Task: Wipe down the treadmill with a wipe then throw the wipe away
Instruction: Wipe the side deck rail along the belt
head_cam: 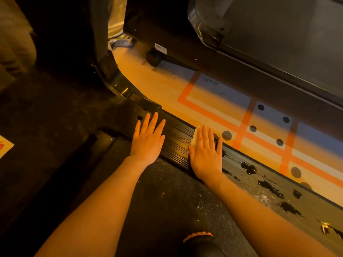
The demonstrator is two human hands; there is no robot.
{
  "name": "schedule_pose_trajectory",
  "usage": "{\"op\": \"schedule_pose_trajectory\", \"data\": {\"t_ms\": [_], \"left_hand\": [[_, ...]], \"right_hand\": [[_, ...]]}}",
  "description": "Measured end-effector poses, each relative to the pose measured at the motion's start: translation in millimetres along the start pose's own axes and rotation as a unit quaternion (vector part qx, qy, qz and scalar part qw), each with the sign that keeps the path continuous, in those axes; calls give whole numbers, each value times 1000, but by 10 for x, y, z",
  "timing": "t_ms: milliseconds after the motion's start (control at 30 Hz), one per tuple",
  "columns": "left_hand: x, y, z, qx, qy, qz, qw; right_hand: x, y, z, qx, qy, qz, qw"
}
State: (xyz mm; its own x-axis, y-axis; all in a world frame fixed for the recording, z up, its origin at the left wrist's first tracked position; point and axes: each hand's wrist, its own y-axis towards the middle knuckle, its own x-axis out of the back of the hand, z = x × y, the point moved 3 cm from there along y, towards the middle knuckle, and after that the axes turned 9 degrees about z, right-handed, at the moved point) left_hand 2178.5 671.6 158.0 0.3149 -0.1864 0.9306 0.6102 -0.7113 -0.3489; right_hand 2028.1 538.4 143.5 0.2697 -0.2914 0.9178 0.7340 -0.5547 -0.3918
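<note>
Along the treadmill (104, 115), the ribbed side rail (178, 143) is mid-wipe: clean near the hands, flecked with residue farther back. Right hand (205, 154) lies flat, fingers straight, pressing the wipe (194, 138) onto the rail; left hand (148, 140) rests flat beside it, empty. Next, I judge, a sweep toward the residue. Most of the wipe hides under the palm; no bin shows.

Both bare forearms reach forward from the bottom edge, roughly parallel. Left hand (148, 140) lies palm down, fingers straight and slightly spread — flat, holding nothing. Right hand (205, 154) also palm down (fingers straight and close together), pressing flat — thumb angled out to the left.
</note>
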Motion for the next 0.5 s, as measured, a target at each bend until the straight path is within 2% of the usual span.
{"op": "schedule_pose_trajectory", "data": {"t_ms": [100,300,500], "left_hand": [[-46,21,-100,-9,-5,7,1000],[-128,16,-117,-2,-6,-1,1000],[-142,14,-108,-5,-10,-9,1000]], "right_hand": [[2,2,29,-17,20,7,1000],[-284,-541,193,7,22,10,1000],[-62,-164,172,37,0,19,999]]}}
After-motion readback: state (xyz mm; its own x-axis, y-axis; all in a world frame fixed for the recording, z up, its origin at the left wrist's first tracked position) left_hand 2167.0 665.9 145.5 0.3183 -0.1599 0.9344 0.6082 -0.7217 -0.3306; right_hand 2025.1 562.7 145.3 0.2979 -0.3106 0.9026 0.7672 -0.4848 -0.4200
